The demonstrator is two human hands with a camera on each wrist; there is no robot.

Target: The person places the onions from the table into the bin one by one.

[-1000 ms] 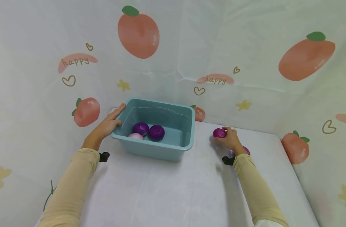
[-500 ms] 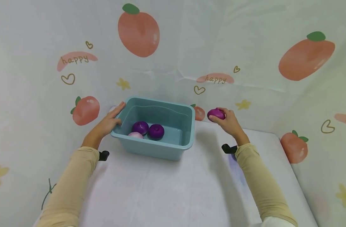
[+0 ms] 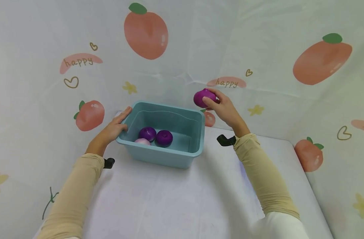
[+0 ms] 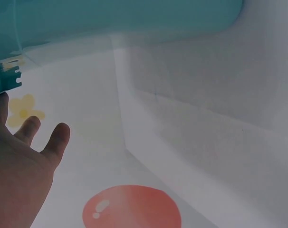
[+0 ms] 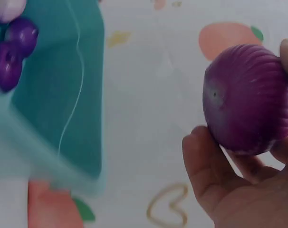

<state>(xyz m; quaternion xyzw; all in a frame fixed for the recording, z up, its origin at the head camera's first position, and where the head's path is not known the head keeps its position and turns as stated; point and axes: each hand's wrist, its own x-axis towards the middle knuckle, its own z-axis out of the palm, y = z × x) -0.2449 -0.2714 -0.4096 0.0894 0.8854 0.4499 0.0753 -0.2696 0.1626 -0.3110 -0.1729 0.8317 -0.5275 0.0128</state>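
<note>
The head view shows me a blue-green bin [image 3: 158, 159] on the white table [image 3: 170, 199], its mouth facing up so that everything inside stays within reach. The left hand [image 3: 113, 129] rests on its rim at about nine o'clock, fingers straight and spread, thumb over the edge; I take this as steadying, since nothing there needs lifting.

At two o'clock from the bin, apart from it and in the air, the right hand [image 3: 228, 111] grips a purple onion [image 3: 203, 98]. Thumb and fingers press opposite sides, probably because a round, smooth skin could roll out of a looser hold.

Inside, a pale pink onion [image 3: 143, 141] sits at eight o'clock, with two darker onions [image 3: 164, 138] at nine and six, perhaps gathered by the walls.
</note>
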